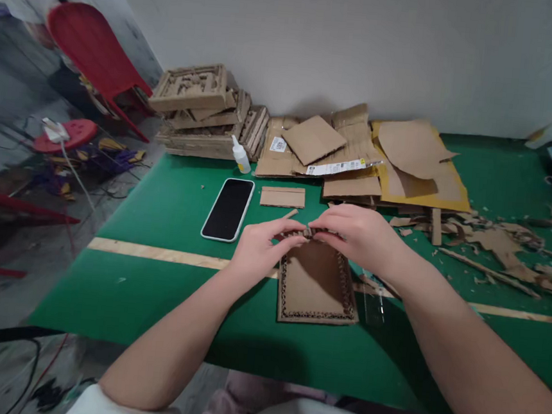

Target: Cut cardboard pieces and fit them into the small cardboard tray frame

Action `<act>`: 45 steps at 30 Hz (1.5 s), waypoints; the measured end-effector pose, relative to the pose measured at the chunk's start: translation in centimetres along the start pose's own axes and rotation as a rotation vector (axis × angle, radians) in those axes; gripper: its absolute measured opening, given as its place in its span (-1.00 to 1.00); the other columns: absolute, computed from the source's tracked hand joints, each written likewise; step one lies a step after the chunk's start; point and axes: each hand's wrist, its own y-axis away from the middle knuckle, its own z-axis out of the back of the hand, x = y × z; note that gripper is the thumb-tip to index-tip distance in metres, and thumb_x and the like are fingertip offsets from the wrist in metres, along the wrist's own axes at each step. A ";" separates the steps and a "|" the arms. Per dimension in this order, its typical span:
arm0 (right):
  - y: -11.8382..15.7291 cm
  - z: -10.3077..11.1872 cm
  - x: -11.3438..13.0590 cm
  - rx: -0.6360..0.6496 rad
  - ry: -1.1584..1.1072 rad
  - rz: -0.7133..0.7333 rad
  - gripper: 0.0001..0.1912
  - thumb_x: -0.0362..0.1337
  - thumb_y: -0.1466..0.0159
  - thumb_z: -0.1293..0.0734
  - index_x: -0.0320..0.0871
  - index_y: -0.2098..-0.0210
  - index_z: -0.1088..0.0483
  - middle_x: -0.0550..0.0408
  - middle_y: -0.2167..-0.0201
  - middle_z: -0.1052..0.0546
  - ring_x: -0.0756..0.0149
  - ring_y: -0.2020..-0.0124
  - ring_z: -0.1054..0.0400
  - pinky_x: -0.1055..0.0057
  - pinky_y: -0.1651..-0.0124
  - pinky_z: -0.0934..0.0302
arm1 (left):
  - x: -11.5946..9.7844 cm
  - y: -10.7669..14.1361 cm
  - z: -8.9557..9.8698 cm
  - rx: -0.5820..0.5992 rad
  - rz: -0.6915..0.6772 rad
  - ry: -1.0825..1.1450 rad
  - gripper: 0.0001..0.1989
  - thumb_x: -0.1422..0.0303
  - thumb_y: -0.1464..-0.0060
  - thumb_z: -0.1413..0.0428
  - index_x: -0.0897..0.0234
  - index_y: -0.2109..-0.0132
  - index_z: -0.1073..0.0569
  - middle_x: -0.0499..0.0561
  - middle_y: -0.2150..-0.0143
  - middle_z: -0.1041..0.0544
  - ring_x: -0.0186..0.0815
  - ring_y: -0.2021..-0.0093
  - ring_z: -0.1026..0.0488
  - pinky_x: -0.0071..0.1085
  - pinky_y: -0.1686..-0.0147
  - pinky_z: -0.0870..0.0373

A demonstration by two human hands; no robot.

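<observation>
A rectangular cardboard panel lies on the green table in front of me, with strips of corrugated edging along its sides. At its far edge, my left hand and my right hand meet, thumbs and fingers pinched on a small cardboard strip. The fingers cover most of that strip. Just beyond my left hand lie a flat cardboard rectangle and a thin cardboard sliver. A clear plastic piece rests right of the panel.
A phone and a white glue bottle stand left of centre. Stacked cardboard frames and cardboard sheets line the wall. Cardboard scraps litter the right side. A red chair is beyond the table's left edge.
</observation>
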 end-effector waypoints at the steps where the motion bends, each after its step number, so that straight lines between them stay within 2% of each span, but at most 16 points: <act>1: 0.0 0.0 -0.1 0.036 0.004 -0.012 -0.79 -0.30 -0.25 -0.21 -0.13 0.24 -0.47 0.05 0.27 -0.55 0.29 0.21 -0.39 0.40 0.20 -0.24 | 0.1 -0.1 0.1 0.010 -0.010 -0.002 -0.81 0.23 -0.02 -0.16 0.18 0.23 -0.54 -0.05 0.21 -0.58 -0.32 0.26 -0.52 -0.42 0.19 -0.47; 3: 0.0 0.1 -0.3 0.145 0.022 -0.052 -0.81 -0.29 -0.24 -0.22 -0.11 0.26 -0.47 0.07 0.29 -0.53 0.28 0.22 -0.39 0.40 0.23 -0.22 | 0.2 -0.3 0.4 -0.005 -0.039 -0.015 -0.79 0.25 -0.03 -0.16 0.17 0.17 -0.52 -0.05 0.18 -0.57 -0.31 0.21 -0.51 -0.40 0.16 -0.46; 7: 0.0 -0.1 -0.5 0.379 0.088 -0.142 -0.84 -0.30 -0.20 -0.25 -0.08 0.31 -0.48 0.07 0.29 -0.48 0.29 0.26 -0.38 0.45 0.36 -0.14 | 0.5 -0.5 0.8 -0.161 -0.101 -0.075 -0.75 0.31 -0.09 -0.11 0.19 0.06 -0.47 -0.02 0.15 -0.55 -0.31 0.15 -0.49 -0.38 0.14 -0.45; 10: -0.2 -0.6 -0.2 0.457 0.131 -0.173 -0.83 -0.30 -0.20 -0.24 -0.08 0.32 -0.48 0.06 0.33 -0.46 0.29 0.30 -0.37 0.46 0.44 -0.05 | 0.7 -0.5 0.6 -0.209 -0.162 -0.127 -0.79 0.35 -0.11 -0.09 0.22 0.08 -0.47 -0.01 0.16 -0.55 -0.33 0.17 -0.48 -0.39 0.17 -0.45; 16: -0.4 -1.3 0.4 0.444 0.195 -0.182 -0.84 -0.29 -0.20 -0.23 -0.10 0.32 -0.45 0.06 0.36 -0.46 0.26 0.33 -0.36 0.45 0.51 0.10 | 1.0 -0.4 0.0 -0.153 -0.313 -0.270 -0.82 0.41 -0.11 -0.08 0.27 0.12 -0.48 0.01 0.18 -0.56 -0.31 0.16 -0.47 -0.35 0.12 -0.41; 26: -0.4 -1.8 0.3 0.432 0.219 -0.192 -0.86 -0.26 -0.20 -0.23 -0.09 0.33 -0.43 0.08 0.36 -0.48 0.28 0.36 -0.37 0.44 0.53 0.16 | 1.0 -0.5 0.1 -0.199 -0.353 -0.272 -0.86 0.43 -0.10 -0.09 0.30 0.18 -0.50 0.03 0.24 -0.57 -0.30 0.20 -0.48 -0.35 0.15 -0.41; 37: -0.4 -1.6 0.0 0.428 0.196 -0.199 -0.86 -0.25 -0.20 -0.23 -0.10 0.33 -0.43 0.09 0.35 -0.48 0.30 0.35 -0.37 0.45 0.53 0.10 | 1.1 -0.6 0.1 -0.186 -0.344 -0.297 -0.86 0.42 -0.11 -0.09 0.27 0.18 -0.50 0.00 0.24 -0.57 -0.30 0.18 -0.47 -0.35 0.14 -0.41; 42: -0.2 -0.3 -0.8 0.333 0.162 -0.248 -0.78 -0.24 -0.27 -0.16 -0.07 0.25 -0.43 0.10 0.29 -0.50 0.32 0.28 -0.38 0.46 0.43 -0.04 | 0.9 -0.6 0.5 -0.198 -0.296 -0.307 -0.85 0.40 -0.13 -0.06 0.26 0.18 -0.50 -0.02 0.23 -0.57 -0.33 0.18 -0.47 -0.39 0.15 -0.40; 45: -0.3 0.2 -0.8 0.306 0.176 -0.288 -0.76 -0.23 -0.28 -0.14 -0.08 0.24 -0.43 0.09 0.28 -0.51 0.31 0.27 -0.37 0.46 0.41 -0.05 | 1.1 -0.6 0.6 -0.206 -0.252 -0.315 -0.84 0.39 -0.14 -0.05 0.23 0.17 -0.50 -0.03 0.22 -0.56 -0.35 0.21 -0.47 -0.43 0.19 -0.41</act>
